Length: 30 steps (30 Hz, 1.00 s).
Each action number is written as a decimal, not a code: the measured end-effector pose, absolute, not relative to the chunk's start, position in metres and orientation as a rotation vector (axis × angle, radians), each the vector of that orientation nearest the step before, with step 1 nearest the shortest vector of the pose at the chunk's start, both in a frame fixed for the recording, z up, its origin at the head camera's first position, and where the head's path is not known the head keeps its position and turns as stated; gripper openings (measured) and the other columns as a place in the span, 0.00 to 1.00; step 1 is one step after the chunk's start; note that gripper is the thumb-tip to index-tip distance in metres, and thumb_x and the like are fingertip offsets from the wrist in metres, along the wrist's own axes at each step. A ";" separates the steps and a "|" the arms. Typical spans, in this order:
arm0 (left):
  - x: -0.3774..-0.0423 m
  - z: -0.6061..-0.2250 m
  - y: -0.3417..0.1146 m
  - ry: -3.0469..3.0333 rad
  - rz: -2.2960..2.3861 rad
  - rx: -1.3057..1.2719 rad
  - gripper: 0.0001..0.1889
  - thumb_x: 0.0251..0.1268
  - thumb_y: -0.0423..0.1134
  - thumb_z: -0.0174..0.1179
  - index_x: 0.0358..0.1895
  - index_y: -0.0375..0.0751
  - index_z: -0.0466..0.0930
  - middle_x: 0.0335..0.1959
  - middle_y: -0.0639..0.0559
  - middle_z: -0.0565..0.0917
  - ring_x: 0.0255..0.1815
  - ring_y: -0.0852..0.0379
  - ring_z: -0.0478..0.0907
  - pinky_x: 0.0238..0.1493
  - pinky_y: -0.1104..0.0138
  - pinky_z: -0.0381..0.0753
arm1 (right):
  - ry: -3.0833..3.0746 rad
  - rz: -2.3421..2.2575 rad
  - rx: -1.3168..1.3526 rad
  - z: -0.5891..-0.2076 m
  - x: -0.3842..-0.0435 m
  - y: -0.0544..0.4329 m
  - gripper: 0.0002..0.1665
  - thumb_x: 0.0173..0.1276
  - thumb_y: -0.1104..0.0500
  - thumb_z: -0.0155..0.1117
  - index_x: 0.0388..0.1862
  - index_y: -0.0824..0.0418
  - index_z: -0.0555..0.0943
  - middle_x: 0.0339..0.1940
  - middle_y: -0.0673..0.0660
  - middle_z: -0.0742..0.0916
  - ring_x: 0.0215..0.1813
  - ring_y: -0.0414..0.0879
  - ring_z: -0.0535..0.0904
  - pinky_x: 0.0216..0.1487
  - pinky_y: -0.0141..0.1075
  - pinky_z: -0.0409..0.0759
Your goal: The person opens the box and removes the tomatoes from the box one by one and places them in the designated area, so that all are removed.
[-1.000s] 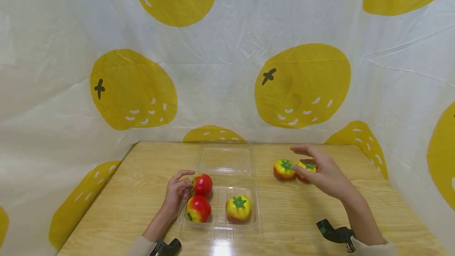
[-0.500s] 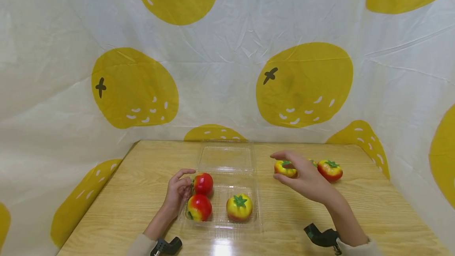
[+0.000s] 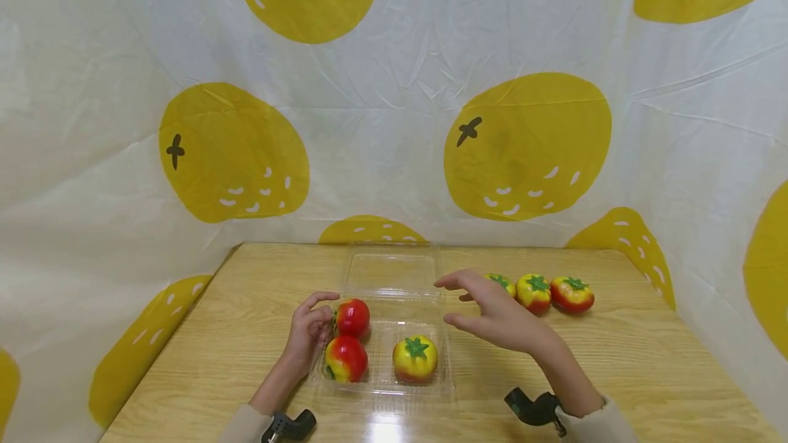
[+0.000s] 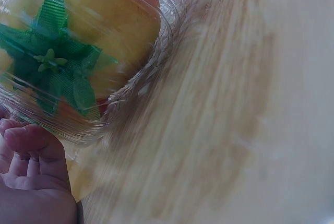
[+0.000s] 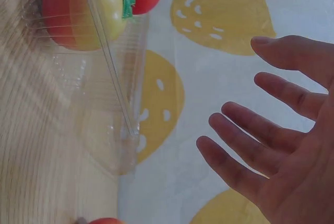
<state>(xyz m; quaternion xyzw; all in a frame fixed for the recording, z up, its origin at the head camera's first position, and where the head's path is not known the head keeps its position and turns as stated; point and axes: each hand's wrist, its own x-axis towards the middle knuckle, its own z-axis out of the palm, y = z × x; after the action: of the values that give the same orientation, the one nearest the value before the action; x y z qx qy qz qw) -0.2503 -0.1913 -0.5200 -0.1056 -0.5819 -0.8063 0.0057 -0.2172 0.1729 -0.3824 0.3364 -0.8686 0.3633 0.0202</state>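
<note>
A clear plastic clamshell container [image 3: 379,357] lies open on the table, its lid [image 3: 390,273] folded to the back. Inside on the left are two red toy tomatoes, one behind [image 3: 353,317] and one in front [image 3: 347,359]; a yellow one with a green leaf top [image 3: 415,358] sits at the right. My left hand [image 3: 304,333] holds the container's left edge, fingertips right at its wall in the left wrist view. To the right of the container, my right hand [image 3: 495,313] hovers with fingers spread apart and nothing between them.
Three more red-and-yellow toy tomatoes [image 3: 533,292] stand in a row on the table behind my right hand, the leftmost partly hidden by it. A white curtain [image 3: 375,156] printed with yellow fruit hangs behind the wooden table [image 3: 246,292] and at its sides.
My right hand has moved left, away from the row of tomatoes and towards the container, uncovering the tomatoes at the right. My left hand and the container stay in place.
</note>
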 end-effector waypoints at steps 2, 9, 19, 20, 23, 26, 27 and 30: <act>-0.250 -0.521 -0.191 -1.817 -2.528 -0.334 0.15 0.72 0.27 0.44 0.56 0.35 0.75 0.17 0.61 0.71 0.13 0.67 0.65 0.16 0.77 0.68 | -2.710 1.121 1.078 -0.383 -0.220 0.170 0.28 0.70 0.57 0.70 0.67 0.55 0.75 0.64 0.53 0.82 0.66 0.54 0.79 0.62 0.52 0.82; -0.252 -0.522 -0.190 -1.818 -2.529 -0.288 0.15 0.71 0.27 0.44 0.56 0.35 0.75 0.16 0.60 0.70 0.12 0.66 0.65 0.14 0.76 0.67 | -2.777 1.103 1.182 -0.386 -0.229 0.159 0.27 0.71 0.56 0.69 0.67 0.60 0.75 0.64 0.58 0.83 0.66 0.60 0.79 0.63 0.55 0.81; -0.252 -0.520 -0.190 -1.827 -2.526 -0.261 0.16 0.72 0.28 0.44 0.57 0.32 0.73 0.16 0.59 0.70 0.13 0.64 0.65 0.16 0.76 0.67 | -2.937 0.992 1.270 -0.384 -0.239 0.144 0.29 0.69 0.55 0.70 0.67 0.59 0.76 0.65 0.57 0.83 0.66 0.58 0.80 0.64 0.58 0.80; -0.252 -0.520 -0.190 -1.829 -2.526 -0.256 0.15 0.72 0.28 0.44 0.57 0.33 0.74 0.16 0.59 0.70 0.13 0.64 0.65 0.16 0.76 0.67 | -2.951 0.981 1.279 -0.384 -0.240 0.142 0.30 0.68 0.55 0.70 0.67 0.59 0.76 0.66 0.57 0.82 0.66 0.59 0.79 0.65 0.58 0.80; -0.253 -0.520 -0.190 -1.832 -2.531 -0.247 0.15 0.72 0.28 0.44 0.56 0.36 0.75 0.16 0.59 0.70 0.13 0.64 0.65 0.16 0.75 0.67 | -2.985 0.927 1.307 -0.384 -0.242 0.137 0.31 0.66 0.57 0.71 0.67 0.58 0.76 0.66 0.57 0.82 0.66 0.58 0.79 0.64 0.56 0.80; -0.253 -0.521 -0.190 -1.830 -2.536 -0.259 0.15 0.72 0.27 0.43 0.56 0.35 0.74 0.16 0.59 0.70 0.13 0.64 0.65 0.16 0.75 0.67 | -3.021 0.865 1.344 -0.384 -0.245 0.133 0.32 0.64 0.59 0.72 0.67 0.56 0.76 0.65 0.56 0.83 0.66 0.56 0.80 0.63 0.53 0.82; -0.253 -0.522 -0.191 -1.828 -2.538 -0.266 0.15 0.72 0.27 0.43 0.56 0.35 0.74 0.16 0.59 0.70 0.13 0.65 0.65 0.16 0.75 0.67 | -3.037 0.850 1.358 -0.384 -0.245 0.132 0.32 0.63 0.59 0.73 0.67 0.56 0.76 0.65 0.56 0.83 0.65 0.56 0.80 0.63 0.52 0.82; -0.254 -0.522 -0.191 -1.829 -2.534 -0.283 0.15 0.73 0.27 0.42 0.57 0.34 0.74 0.16 0.59 0.70 0.13 0.65 0.65 0.16 0.76 0.67 | -3.101 0.827 1.375 -0.383 -0.246 0.128 0.35 0.59 0.62 0.75 0.66 0.56 0.76 0.65 0.57 0.82 0.66 0.59 0.79 0.64 0.53 0.81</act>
<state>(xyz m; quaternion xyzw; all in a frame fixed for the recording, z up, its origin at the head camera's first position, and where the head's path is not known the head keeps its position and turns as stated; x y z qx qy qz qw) -0.2535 -0.1910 -0.5224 -0.0901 -0.5830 -0.8074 0.0018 -0.2455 0.1284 -0.3827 0.3878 -0.8745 0.2333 -0.1743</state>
